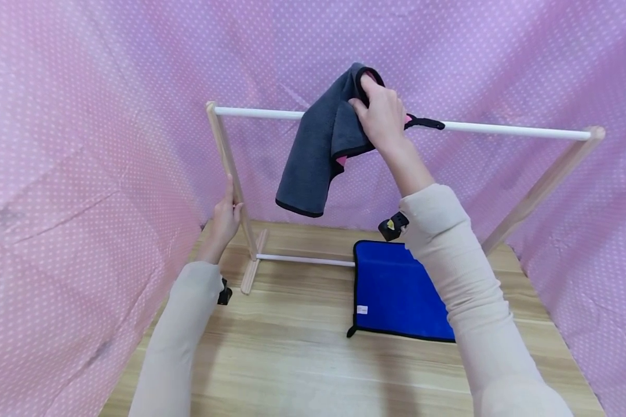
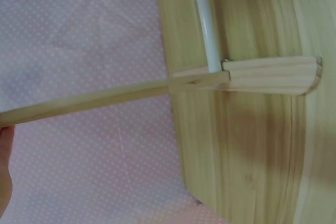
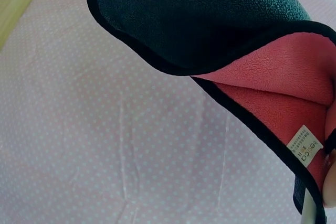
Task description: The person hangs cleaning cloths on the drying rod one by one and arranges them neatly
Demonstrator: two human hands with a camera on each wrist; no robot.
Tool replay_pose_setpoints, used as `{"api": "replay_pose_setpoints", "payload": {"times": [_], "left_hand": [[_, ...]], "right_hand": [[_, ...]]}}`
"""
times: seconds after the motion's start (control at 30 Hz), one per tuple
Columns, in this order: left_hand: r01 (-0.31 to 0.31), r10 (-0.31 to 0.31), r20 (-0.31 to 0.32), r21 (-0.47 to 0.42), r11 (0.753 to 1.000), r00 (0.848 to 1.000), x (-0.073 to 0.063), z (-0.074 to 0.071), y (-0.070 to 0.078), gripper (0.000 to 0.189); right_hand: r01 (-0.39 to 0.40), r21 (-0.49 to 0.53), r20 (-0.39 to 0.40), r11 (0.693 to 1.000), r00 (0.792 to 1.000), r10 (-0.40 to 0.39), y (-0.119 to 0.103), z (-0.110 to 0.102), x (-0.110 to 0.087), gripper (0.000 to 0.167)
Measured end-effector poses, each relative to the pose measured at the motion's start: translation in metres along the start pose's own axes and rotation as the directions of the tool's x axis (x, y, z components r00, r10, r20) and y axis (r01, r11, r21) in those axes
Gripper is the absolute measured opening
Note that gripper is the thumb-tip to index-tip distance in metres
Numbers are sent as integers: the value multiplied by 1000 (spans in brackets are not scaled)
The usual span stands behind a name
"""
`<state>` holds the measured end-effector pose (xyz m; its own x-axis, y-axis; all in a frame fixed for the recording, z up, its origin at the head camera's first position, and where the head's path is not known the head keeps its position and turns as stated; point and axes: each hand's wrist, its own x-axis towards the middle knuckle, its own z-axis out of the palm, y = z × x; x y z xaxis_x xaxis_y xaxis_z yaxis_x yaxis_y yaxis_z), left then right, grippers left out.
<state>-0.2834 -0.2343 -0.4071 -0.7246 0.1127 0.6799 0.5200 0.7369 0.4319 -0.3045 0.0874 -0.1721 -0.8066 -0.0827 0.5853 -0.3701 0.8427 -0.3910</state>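
A grey cloth (image 1: 313,150) with a pink underside and black edging hangs over the white top rod (image 1: 511,131) of a wooden drying rack. My right hand (image 1: 383,119) grips the cloth's folded upper part at the rod. In the right wrist view, the cloth's pink side (image 3: 278,72) shows a white label (image 3: 304,145), with only a little of the hand at the right edge. My left hand (image 1: 225,220) holds the rack's left post (image 1: 226,150), thumb on the near side. The left wrist view catches just part of that hand (image 2: 5,166) against the post.
A blue cloth (image 1: 396,295) with black edging lies on the wooden table (image 1: 292,347), across the rack's lower rod (image 1: 308,260). The rack's right post (image 1: 548,185) leans beyond my right forearm. Pink dotted curtain (image 1: 109,145) surrounds the table.
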Motion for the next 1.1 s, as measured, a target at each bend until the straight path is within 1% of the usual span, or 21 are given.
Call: {"api": "replay_pose_setpoints", "payload": {"times": [0.03, 0.13, 0.2, 0.27, 0.33, 0.43, 0.5, 0.57, 0.63, 0.73, 0.8, 0.97, 1.1], "left_hand": [[7, -7, 6, -5, 1000, 1000, 0, -1, 1, 86], [58, -57, 28, -32, 998, 998, 0, -3, 8, 82], [84, -83, 25, -55, 995, 996, -1, -5, 13, 79], [112, -112, 10, -96, 989, 994, -4, -7, 19, 76], [132, -136, -18, -140, 981, 991, -8, -8, 25, 73], [169, -182, -46, -202, 965, 982, -17, -10, 33, 71], [189, -205, -53, -217, 958, 977, -22, -11, 39, 70], [208, -222, -50, -204, 957, 974, -27, -12, 44, 69], [205, -217, -41, -196, 959, 975, -31, -11, 50, 67], [180, -185, -11, -190, 965, 983, -35, -10, 60, 62], [158, -155, 28, -219, 963, 987, -37, -7, 67, 60], [98, -75, 90, -287, 953, 993, -40, 1, 85, 54], [47, -16, 97, -329, 943, 995, -41, 6, 97, 49]], "right_hand": [[1, -3, -1, 1000, 1000, -1, 0, 0, 0, 21], [6, -9, -5, 1000, 1000, -6, -1, 0, -1, 21], [8, -12, -8, 1000, 1000, -8, -1, 0, -1, 21], [10, -15, -12, 1000, 1000, -10, -2, 0, -1, 21], [16, -12, -16, 1000, 1000, -16, -3, 1, -2, 20], [31, -7, -20, 999, 999, -31, -5, 1, -2, 21], [38, -6, -18, 999, 999, -38, -7, 2, -3, 21], [37, -9, -15, 999, 999, -37, -8, 2, -3, 21], [33, -11, -11, 999, 999, -33, -8, 2, -3, 21], [32, -9, -9, 999, 999, -32, -9, 2, -4, 20], [34, -6, -12, 999, 999, -34, -9, 2, -4, 20], [29, -1, -16, 1000, 999, -29, -8, 3, -5, 20], [25, -3, -15, 1000, 1000, -25, -7, 3, -5, 20]]}}
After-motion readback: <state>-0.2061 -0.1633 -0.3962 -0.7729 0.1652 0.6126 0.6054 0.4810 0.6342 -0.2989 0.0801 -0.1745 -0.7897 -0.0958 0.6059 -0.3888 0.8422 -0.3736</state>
